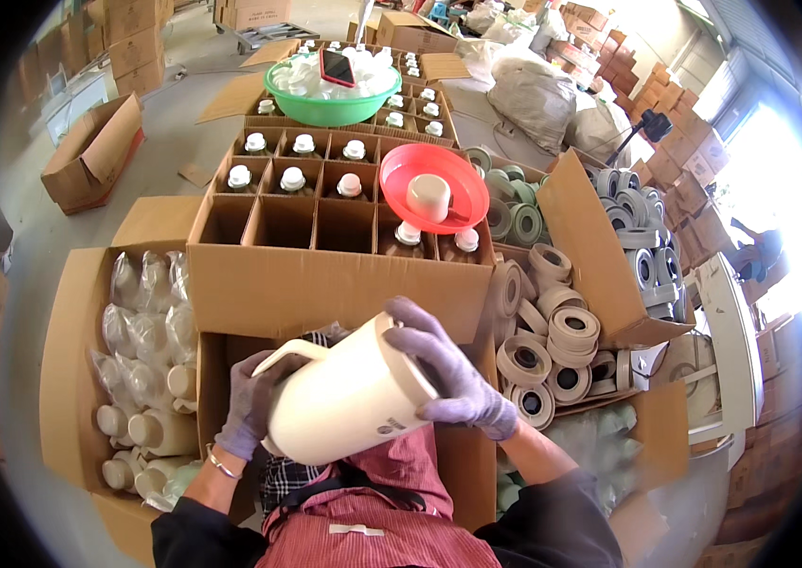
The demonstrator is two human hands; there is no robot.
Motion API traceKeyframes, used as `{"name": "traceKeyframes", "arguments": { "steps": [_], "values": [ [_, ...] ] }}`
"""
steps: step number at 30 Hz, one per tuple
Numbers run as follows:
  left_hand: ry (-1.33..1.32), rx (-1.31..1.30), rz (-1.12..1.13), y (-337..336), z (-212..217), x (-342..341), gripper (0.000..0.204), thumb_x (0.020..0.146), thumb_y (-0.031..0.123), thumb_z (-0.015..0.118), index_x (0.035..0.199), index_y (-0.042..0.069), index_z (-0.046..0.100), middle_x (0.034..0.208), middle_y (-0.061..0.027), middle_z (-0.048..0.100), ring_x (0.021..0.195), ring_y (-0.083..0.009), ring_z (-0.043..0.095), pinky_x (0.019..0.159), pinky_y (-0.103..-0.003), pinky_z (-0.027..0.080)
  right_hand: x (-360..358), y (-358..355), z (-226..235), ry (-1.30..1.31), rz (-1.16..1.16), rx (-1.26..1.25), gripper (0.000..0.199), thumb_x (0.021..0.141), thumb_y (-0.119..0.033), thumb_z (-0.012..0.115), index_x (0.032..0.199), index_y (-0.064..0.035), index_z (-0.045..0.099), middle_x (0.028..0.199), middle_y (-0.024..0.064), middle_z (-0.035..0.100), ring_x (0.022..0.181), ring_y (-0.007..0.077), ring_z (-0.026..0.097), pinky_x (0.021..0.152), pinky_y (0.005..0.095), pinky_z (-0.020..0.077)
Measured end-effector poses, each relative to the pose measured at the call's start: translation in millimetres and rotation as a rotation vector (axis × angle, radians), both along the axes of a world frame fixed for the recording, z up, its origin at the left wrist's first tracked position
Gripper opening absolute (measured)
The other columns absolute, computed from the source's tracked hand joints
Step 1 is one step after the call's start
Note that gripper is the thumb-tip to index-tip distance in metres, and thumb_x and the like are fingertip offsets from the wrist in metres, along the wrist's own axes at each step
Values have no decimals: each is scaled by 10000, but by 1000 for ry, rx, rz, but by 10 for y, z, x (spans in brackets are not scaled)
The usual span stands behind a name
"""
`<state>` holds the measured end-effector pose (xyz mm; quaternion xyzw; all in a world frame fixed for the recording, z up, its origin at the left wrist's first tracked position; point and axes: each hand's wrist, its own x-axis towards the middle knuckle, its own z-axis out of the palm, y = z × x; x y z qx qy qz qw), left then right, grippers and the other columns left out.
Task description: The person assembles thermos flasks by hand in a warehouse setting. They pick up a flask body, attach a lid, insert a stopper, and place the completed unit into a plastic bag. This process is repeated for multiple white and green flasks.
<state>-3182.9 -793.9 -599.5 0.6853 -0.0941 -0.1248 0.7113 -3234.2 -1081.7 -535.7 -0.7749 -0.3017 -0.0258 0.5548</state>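
Note:
A cream insulated jug [344, 398] lies tilted between my two hands, above my lap. Gloved in grey-purple, my left hand [251, 402] is closed round its left end, by the curved handle [292, 352]. My right hand [458, 374], in the same kind of glove, grips the beige rim at the opposite end with fingers and thumb. Part of my left fingers is hidden behind the jug. Right in front stands a divided carton [339, 289] with several white-capped bottles in its cells. On its right corner rests a red plastic dish [465, 177] holding a cream cup-shaped part [428, 197].
To the left is a carton [70, 379] of bagged cream jugs [150, 327]. Beige ring parts [571, 327] fill a carton on the right, near grey rings [642, 213]. A green basin [330, 112] of white parts, with a red-edged phone [336, 68], sits further back.

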Motion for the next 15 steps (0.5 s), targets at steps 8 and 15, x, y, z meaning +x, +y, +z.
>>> {"name": "traceKeyframes", "arguments": {
  "steps": [8,15],
  "values": [
    [-34,-191,235,441,-103,345,371,1012,211,411,1006,-36,688,1021,-108,697,895,-160,661,776,-294,532,1989,-911,-249,-382,-829,-553,597,747,-203,770,1288,-85,548,1298,217,504,1170,411,517,1004,490,440],
    [6,-483,303,-17,-262,344,351,1021,155,400,1280,-41,534,1181,-103,653,1030,-195,653,895,-324,547,2543,-1354,-85,-222,-680,-947,757,668,-314,793,1355,-199,496,1265,223,478,1145,457,485,967,519,450]
  ]
}}
